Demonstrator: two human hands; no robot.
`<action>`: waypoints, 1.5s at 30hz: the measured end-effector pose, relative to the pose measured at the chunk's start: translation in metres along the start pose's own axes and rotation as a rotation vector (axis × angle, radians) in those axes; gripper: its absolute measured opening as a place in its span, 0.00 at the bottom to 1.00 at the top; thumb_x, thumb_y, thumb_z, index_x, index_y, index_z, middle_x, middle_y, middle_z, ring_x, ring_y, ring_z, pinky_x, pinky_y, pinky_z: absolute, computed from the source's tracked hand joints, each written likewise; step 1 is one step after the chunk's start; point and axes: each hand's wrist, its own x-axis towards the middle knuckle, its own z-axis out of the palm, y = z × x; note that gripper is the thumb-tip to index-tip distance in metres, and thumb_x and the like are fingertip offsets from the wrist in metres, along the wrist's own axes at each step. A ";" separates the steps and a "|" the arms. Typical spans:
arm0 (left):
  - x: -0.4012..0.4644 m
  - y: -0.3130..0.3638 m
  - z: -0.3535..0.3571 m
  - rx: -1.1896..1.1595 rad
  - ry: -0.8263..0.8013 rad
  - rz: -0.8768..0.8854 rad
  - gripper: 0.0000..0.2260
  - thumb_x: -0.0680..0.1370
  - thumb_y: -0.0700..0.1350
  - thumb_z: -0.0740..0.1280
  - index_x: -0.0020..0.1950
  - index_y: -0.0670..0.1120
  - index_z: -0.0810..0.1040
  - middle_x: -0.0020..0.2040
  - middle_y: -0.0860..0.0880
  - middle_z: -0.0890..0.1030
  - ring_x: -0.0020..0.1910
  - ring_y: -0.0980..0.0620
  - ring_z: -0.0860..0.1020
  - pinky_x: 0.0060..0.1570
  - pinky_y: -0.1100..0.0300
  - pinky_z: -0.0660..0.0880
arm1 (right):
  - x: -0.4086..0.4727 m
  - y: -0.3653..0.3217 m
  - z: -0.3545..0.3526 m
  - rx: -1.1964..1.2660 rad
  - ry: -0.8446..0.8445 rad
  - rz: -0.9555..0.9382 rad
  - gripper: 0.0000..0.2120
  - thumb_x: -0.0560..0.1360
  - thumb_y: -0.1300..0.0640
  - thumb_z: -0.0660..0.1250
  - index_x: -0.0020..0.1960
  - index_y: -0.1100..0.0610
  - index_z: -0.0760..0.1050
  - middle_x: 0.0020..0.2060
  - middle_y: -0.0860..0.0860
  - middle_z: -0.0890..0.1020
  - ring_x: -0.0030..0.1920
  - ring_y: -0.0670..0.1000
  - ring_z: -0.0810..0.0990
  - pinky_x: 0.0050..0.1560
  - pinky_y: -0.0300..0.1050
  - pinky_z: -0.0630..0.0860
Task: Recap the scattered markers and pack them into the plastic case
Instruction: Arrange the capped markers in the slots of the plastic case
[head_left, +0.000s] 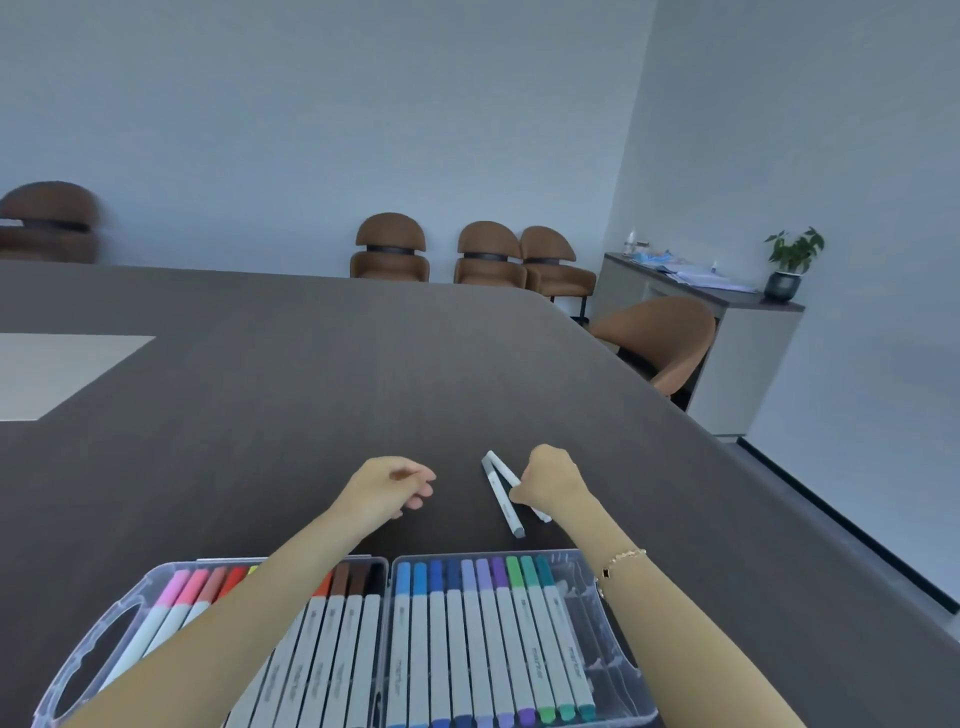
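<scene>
Two white-barrelled markers lie on the dark table beyond the case, their far ends meeting in a V. My right hand (550, 480) has its fingers curled round the right marker (502, 467); the left marker (503, 500) lies free beside it. My left hand (389, 486) hovers to the left with loosely curled fingers and holds nothing. The clear plastic case (597, 587) lies open at the near edge, both halves lined with capped markers (467, 623) in many colours. A few slots at the far right of the case hold no marker.
The dark table (311, 389) stretches far ahead, with a pale inset panel (57, 369) at the left. Brown chairs (389, 249) stand along the back wall and at the table's right edge. A cabinet with a potted plant (789, 260) is at the right.
</scene>
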 end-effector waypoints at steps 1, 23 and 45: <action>0.000 0.003 0.005 -0.018 0.001 0.008 0.08 0.79 0.44 0.63 0.56 0.47 0.79 0.46 0.51 0.82 0.42 0.55 0.80 0.38 0.65 0.74 | -0.003 0.002 -0.002 0.050 -0.015 0.003 0.15 0.71 0.59 0.69 0.32 0.59 0.65 0.27 0.52 0.69 0.27 0.48 0.68 0.28 0.37 0.65; -0.037 0.050 0.106 0.227 -0.392 0.294 0.10 0.73 0.55 0.70 0.53 0.55 0.81 0.51 0.58 0.81 0.51 0.62 0.77 0.53 0.63 0.73 | -0.151 0.075 -0.037 0.351 -0.136 0.025 0.16 0.71 0.57 0.67 0.52 0.69 0.77 0.38 0.54 0.72 0.38 0.51 0.71 0.38 0.42 0.68; -0.044 0.029 0.105 0.326 -0.376 0.413 0.13 0.69 0.56 0.73 0.52 0.53 0.82 0.45 0.59 0.81 0.43 0.62 0.80 0.40 0.69 0.75 | -0.164 0.076 -0.038 0.194 -0.311 -0.109 0.09 0.73 0.51 0.72 0.48 0.56 0.81 0.42 0.47 0.83 0.40 0.44 0.79 0.37 0.34 0.73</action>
